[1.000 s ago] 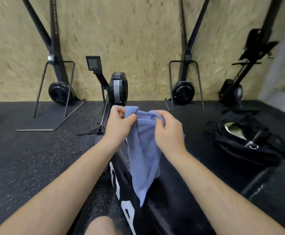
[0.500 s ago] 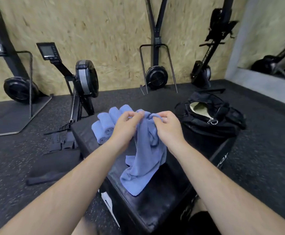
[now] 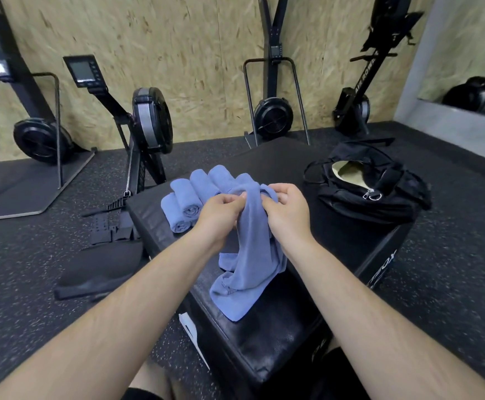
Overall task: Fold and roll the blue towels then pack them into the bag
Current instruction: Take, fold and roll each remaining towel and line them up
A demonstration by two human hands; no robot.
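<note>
Both of my grips are closed on the same loose blue towel [image 3: 250, 264]. The left grip [image 3: 221, 210] pinches its top edge between thumb and curled fingers. The right grip [image 3: 286, 210] pinches the same edge just beside it, so the two hands nearly touch, with only a bunched fold of cloth between them.

The towel hangs from that pinched edge. Its long axis runs from my hands down and back toward me. The upper part is gathered into soft vertical folds below my knuckles. The lower end has reached the black padded bench [image 3: 264, 342] and lies crumpled there, its free corner pointing toward the near edge. So the bulk of the cloth sits below and on my side of both grips, between my forearms.

Behind my left grip a row of rolled towels [image 3: 186, 200] lies on the bench, packed side by side and touching. Their long axes run away from me, slanting a little to the right at the far end. The spiral ends of the nearest two face me and slightly left. My left hand hides part of the row, so I cannot count it exactly.

The black bag [image 3: 371, 192] sits on the far right part of the bench, well apart from my right grip. Its zip is open and a pale lining shows inside.
</note>
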